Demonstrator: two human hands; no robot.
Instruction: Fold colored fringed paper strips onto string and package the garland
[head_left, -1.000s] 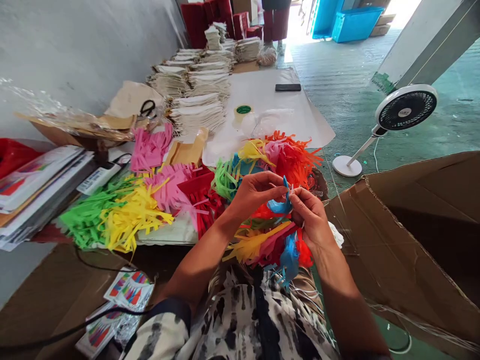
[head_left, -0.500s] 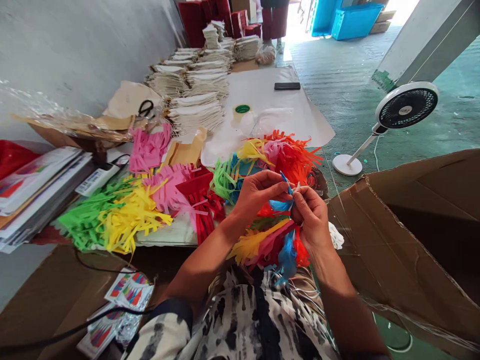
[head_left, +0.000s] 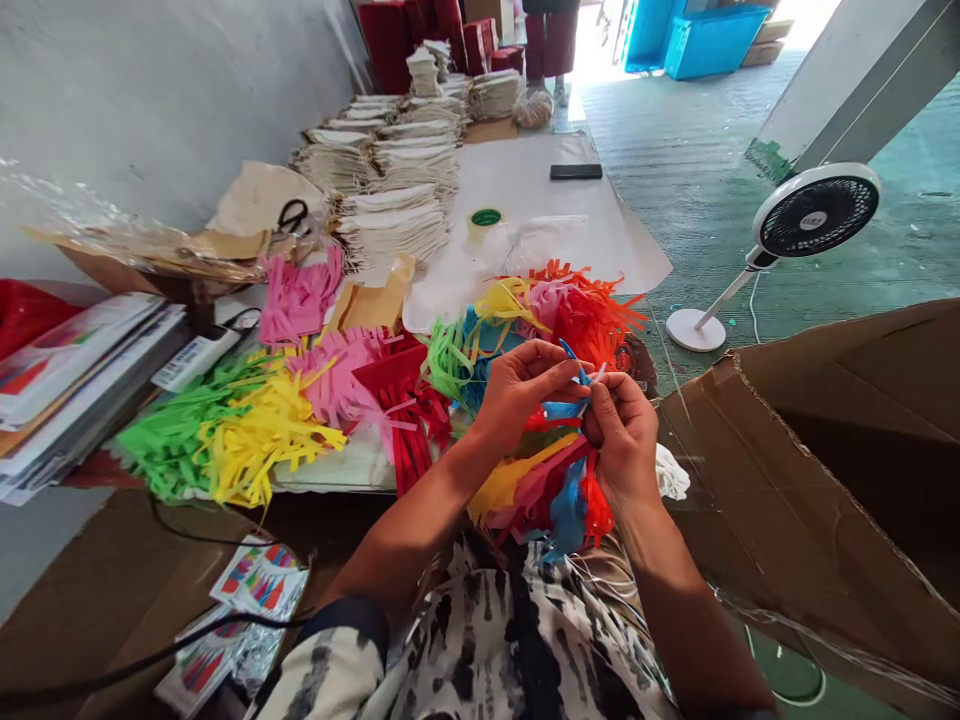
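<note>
just left of the box (head_left: 825, 450), both hands meet on a blue tassel (head_left: 566, 408). the left hand (head_left: 517, 385) pinches its top, fingertips pressed together; the right hand (head_left: 622, 430) is curled shut on its other end. a gathered bunch (head_left: 540, 490) of yellow, pink, red and blue already hangs under them. well left of the box, loose heaps (head_left: 225, 430) of green, yellow and pink lie untouched.
</note>
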